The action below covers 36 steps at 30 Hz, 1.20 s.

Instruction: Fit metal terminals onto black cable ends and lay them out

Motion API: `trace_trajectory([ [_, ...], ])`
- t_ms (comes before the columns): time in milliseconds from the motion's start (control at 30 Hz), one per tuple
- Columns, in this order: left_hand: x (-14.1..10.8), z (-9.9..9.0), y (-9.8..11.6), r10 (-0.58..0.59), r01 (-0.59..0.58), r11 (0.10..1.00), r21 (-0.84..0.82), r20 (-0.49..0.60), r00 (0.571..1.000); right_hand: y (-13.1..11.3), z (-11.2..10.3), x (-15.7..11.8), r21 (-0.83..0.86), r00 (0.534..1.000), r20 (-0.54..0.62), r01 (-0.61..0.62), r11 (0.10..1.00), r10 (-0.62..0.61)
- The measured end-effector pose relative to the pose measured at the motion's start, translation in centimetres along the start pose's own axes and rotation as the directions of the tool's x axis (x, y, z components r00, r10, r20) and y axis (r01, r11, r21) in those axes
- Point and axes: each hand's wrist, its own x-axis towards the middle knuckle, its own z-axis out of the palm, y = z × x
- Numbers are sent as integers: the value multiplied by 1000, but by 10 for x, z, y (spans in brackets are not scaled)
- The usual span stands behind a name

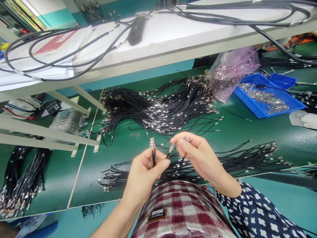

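Note:
My left hand [146, 168] is closed around a few black cables [154, 158], whose stripped, metal-tipped ends point up and away from me. Pinched in the fingers of my right hand [198, 155] is a small metal terminal [171, 146] at the end of one of these cables. A second small silvery piece shows by the right fingers, too small to make out. Under both hands a bundle of black cables [237, 158] lies along the table's near edge. Beyond them spreads a larger heap of black cables [158, 109] with white labels or sleeves.
A blue tray [250, 102] of small metal parts and a pinkish plastic bag [237, 69] stand at the right. Overhead, a white shelf [168, 41] with looped cables crosses the view. Its slanted supports [49, 130] and another cable bundle [24, 175] are at left.

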Motion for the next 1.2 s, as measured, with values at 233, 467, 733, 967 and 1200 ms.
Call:
trace_trajectory([
  [233, -2, 1, -3, 184, -160, 966, 204, -107, 977, 0, 0, 2, -76, 1000, 3, -3, 997, 3],
  [467, -3, 0, -9, 216, -195, 953, 231, -69, 974, 3, -3, 6, 215, 958, 164, -266, 940, 233],
  [733, -3, -2, -8, 166, -167, 981, 103, 24, 986, 0, 2, 1, 131, 986, 102, -144, 981, 131],
  [967, 4, 1, -4, 102, -106, 991, 83, 51, 994, -2, 6, -4, -17, 996, 81, -35, 999, 36],
  [1200, 4, 3, -4, 98, -103, 991, 81, 64, 993, 1, 6, -10, -86, 998, 61, -30, 996, 35],
])
